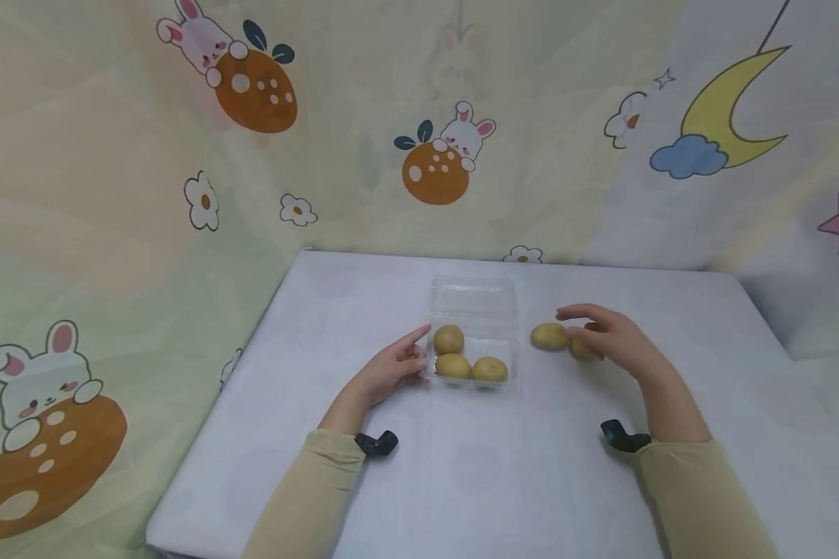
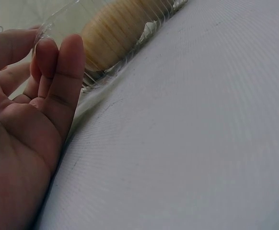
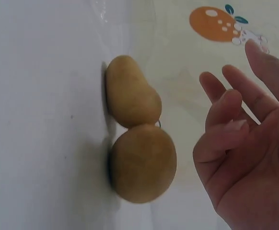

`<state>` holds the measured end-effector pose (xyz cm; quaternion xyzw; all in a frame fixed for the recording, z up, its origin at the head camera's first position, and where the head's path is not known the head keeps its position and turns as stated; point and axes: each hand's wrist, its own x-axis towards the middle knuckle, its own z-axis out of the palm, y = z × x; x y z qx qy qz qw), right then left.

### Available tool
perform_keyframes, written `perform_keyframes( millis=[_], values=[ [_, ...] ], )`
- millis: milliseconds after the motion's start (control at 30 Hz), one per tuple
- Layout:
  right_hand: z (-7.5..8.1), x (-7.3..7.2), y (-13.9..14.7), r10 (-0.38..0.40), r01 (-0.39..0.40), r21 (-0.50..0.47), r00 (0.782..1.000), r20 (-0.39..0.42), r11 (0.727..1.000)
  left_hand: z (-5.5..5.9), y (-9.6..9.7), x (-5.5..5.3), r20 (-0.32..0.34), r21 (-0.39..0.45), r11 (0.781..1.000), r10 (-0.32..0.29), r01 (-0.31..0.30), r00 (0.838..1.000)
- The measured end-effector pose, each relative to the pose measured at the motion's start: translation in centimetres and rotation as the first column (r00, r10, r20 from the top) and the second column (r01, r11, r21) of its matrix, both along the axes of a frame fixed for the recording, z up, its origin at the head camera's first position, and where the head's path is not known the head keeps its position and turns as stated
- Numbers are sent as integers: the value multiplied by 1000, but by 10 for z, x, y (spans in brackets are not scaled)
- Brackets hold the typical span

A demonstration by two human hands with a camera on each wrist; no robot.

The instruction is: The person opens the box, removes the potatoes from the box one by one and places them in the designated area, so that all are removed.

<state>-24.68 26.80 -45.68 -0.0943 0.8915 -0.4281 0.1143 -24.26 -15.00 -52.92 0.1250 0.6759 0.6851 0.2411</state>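
A clear plastic container (image 1: pixel 475 347) with its lid (image 1: pixel 472 296) folded back holds three potatoes, one of them a rounder potato (image 1: pixel 449 339) at the back left. My left hand (image 1: pixel 394 366) is at the container's left side, its fingertips right at the wall; the left wrist view shows a potato (image 2: pixel 113 36) through the ribbed plastic. To the container's right, an oblong potato (image 1: pixel 548 337) lies against a rounder potato (image 3: pixel 143 164). Over these two hovers my right hand (image 1: pixel 614 339), fingers loosely bent with nothing between them; it partly hides the rounder one in the head view.
A white-covered table (image 1: pixel 531 481) lies under everything. Behind it hangs a cloth (image 1: pixel 363 93) printed with rabbits, flowers and a moon. Each wrist wears a black camera mount (image 1: pixel 377 444) near the sleeve cuff.
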Motion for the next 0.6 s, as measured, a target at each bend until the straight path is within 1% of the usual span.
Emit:
perform_keyframes(
  millis=[200, 367, 433, 600],
  values=[
    [4, -8, -20, 107, -108, 25, 993, 45, 994, -1, 0, 1, -4, 4, 1000, -6, 6, 1000],
    [6, -14, -35, 191, -193, 27, 979, 78, 981, -1, 0, 0, -9, 5, 1000, -13, 13, 1000],
    [6, -18, -40, 237, -241, 40, 968, 84, 970, -2, 0, 0, -13, 11, 1000, -15, 15, 1000],
    [3, -26, -55, 354, -365, 65, 925, 140, 929, -2, 0, 0, -10, 17, 1000, -12, 12, 1000]
  ],
)
